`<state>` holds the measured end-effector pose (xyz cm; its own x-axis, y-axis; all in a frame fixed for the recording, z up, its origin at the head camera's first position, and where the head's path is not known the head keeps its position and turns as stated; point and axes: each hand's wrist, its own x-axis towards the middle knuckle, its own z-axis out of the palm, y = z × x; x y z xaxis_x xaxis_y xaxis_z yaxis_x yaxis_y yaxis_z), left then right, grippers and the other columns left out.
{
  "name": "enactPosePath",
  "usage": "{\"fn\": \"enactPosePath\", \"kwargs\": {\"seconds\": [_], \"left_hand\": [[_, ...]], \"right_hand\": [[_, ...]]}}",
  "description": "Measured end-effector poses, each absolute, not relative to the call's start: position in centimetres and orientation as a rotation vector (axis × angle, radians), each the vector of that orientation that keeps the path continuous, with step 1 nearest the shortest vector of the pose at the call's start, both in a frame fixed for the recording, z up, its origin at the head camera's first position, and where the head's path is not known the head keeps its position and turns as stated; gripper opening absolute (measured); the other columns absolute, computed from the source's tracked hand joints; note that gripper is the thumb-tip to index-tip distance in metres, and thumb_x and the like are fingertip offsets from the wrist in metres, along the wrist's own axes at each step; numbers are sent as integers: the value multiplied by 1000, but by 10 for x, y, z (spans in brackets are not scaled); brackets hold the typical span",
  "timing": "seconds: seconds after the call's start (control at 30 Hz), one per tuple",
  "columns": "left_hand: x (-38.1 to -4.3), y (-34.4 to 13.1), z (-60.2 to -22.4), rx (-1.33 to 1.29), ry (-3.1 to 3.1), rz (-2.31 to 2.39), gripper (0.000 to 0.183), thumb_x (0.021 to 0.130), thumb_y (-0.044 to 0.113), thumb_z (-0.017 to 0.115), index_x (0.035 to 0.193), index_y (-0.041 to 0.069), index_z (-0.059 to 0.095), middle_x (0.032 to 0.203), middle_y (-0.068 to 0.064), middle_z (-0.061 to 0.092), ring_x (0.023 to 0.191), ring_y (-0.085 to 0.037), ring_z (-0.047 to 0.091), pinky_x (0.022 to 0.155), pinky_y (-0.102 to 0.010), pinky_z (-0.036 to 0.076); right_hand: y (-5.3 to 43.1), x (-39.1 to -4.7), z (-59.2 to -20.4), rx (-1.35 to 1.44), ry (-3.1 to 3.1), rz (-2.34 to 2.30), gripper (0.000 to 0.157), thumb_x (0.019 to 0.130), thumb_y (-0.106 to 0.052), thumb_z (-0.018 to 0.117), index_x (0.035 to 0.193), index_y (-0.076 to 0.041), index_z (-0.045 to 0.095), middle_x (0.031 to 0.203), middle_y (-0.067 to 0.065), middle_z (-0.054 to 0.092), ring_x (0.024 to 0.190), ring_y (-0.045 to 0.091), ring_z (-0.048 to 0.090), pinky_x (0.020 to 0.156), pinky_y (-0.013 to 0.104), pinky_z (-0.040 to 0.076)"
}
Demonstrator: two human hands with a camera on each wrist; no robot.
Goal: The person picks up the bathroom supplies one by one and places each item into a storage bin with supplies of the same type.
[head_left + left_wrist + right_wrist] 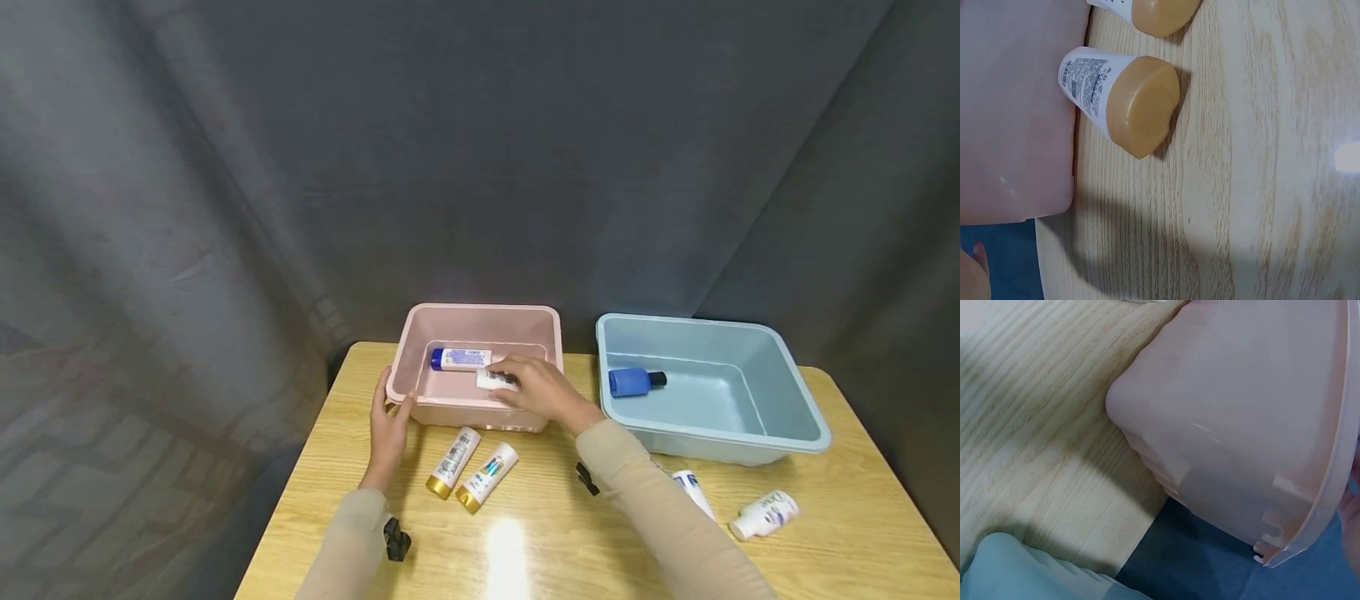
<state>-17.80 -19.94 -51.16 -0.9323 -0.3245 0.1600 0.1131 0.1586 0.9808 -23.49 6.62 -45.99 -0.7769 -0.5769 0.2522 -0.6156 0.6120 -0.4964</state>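
Note:
My right hand [531, 385] reaches over the front right of a pink plastic bin [480, 312] and grips a white bottle [491, 380] with dark print, low inside it. The fingers hide part of that bottle. Just behind it in the bin lies a white tube with a blue cap [461, 359]. At the bin's front left corner, my left hand [388, 429] touches the rim, its fingers along the left side and thumb at the front. Two white tubes with gold caps, one with a printed back [454, 461] and one with a picture label [489, 475], lie before the bin.
To the right stands a light blue bin [720, 446] holding a blue bottle with a black cap [630, 382]. In front of it lie a white Dove bottle [767, 513] and another white container [693, 490], partly behind my right sleeve. A dark curtain [525, 167] hangs behind the wooden table [450, 550].

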Motion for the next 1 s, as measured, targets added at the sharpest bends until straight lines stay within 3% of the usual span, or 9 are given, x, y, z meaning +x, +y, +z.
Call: {"fn": "enactPosePath", "kwargs": {"seconds": [0.17, 0.43, 0.63, 0.83, 1.0], "left_hand": [[-170, -193, -492, 195, -2115, -1840, 62, 95, -2, 59, 150, -7, 30, 151, -26, 37, 130, -39, 38, 104, -53, 31], [-171, -191, -496, 219, -2102, -1883, 63, 96, 1, 59, 152, -3, 30, 153, -24, 35, 130, -38, 37, 106, -57, 29], [-171, -192, -496, 214, -2091, -1878, 62, 96, -1, 58, 151, -5, 30, 152, -25, 35, 130, -38, 37, 106, -59, 28], [-171, -193, -500, 220, -2095, -1860, 62, 96, 0, 58, 152, -4, 30, 153, -23, 36, 130, -36, 38, 102, -50, 32], [-182, -199, -521, 204, -2082, -1864, 64, 97, 2, 59, 154, 0, 29, 154, -21, 35, 132, -35, 36, 104, -53, 30]], "right_hand": [[65, -234, -463, 1022, -2759, 846, 44, 87, -31, 77, 126, -13, 68, 123, 8, 68, 110, 26, 65, 94, 43, 52], [69, -231, -471, 960, -2812, 886, 43, 90, -31, 74, 129, -14, 66, 124, 7, 68, 109, 26, 65, 93, 43, 52], [67, -231, -472, 895, -2803, 951, 32, 93, -27, 71, 123, -14, 70, 111, 3, 72, 95, 18, 68, 84, 40, 54], [66, -229, -470, 794, -2786, 980, 20, 96, -17, 66, 114, -19, 75, 110, -2, 73, 72, 9, 55, 68, 31, 48], [67, -226, -468, 767, -2782, 987, 20, 96, -15, 66, 113, -18, 75, 112, -1, 72, 83, 14, 60, 76, 34, 50]]}}
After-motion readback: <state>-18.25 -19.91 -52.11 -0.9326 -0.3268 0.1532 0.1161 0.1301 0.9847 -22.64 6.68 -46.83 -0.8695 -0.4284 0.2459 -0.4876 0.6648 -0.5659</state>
